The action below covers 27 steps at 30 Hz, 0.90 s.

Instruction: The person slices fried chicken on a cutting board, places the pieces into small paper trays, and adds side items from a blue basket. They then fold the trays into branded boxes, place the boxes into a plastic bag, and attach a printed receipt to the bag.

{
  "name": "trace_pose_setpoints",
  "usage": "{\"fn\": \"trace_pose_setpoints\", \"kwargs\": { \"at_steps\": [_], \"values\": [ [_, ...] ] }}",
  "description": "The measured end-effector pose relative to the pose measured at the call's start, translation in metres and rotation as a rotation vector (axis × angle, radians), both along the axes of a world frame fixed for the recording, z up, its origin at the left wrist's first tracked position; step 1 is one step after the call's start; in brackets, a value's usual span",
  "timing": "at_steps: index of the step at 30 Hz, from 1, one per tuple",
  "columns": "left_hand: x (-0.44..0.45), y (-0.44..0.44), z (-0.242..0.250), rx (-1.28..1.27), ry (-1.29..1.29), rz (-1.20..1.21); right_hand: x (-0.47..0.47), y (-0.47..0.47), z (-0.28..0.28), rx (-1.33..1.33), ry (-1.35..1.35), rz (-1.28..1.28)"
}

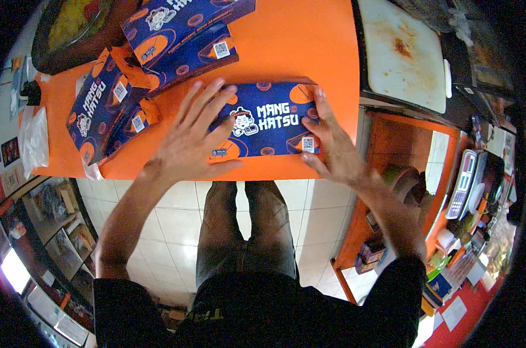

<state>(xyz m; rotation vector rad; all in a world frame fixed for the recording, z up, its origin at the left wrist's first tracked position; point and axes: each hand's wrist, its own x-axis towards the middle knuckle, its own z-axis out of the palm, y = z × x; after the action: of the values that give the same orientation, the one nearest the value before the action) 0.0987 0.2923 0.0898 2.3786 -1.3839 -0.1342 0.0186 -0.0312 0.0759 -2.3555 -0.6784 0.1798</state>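
Note:
A blue and orange printed cardboard food box (263, 117) lies closed, lid up, near the front edge of the orange tabletop (297, 48). Spread over its left end is my left hand (193, 130), fingers apart and slightly blurred; whether the palm presses on the lid I cannot tell. My right hand (337, 143) is curved around the right end, its fingers along that side and the thumb near the front corner. The box bears writing, a cartoon figure and a printed code.
To the left stands a folded-open box (97, 104) of the same print, beside more stacked boxes (180, 43). A dark bowl (67, 39) holds yellow food under clear wrap. A stained white cutting board (402, 52) lies right; a digital scale (463, 182) stands farther right.

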Motion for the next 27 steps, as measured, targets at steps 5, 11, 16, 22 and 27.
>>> {"fn": "trace_pose_setpoints", "kwargs": {
  "at_steps": [5, 11, 16, 22, 27],
  "values": [
    [0.008, -0.025, 0.0, 0.002, 0.099, 0.096, -0.017, 0.02, -0.041, 0.412, 0.037, -0.278],
    [0.012, -0.039, 0.013, 0.06, 0.164, 0.207, -0.011, 0.045, -0.038, 1.034, 0.25, -0.598],
    [0.012, -0.047, 0.011, 0.032, 0.119, 0.263, 0.007, 0.046, -0.015, 1.044, 0.246, -0.665],
    [0.004, -0.052, 0.013, 0.058, 0.164, 0.327, 0.022, 0.04, -0.001, 0.561, 0.155, -0.593],
    [0.008, -0.057, 0.024, 0.083, 0.365, 0.35, 0.023, 0.043, -0.017, 0.757, 0.174, -0.634]
  ]
}}
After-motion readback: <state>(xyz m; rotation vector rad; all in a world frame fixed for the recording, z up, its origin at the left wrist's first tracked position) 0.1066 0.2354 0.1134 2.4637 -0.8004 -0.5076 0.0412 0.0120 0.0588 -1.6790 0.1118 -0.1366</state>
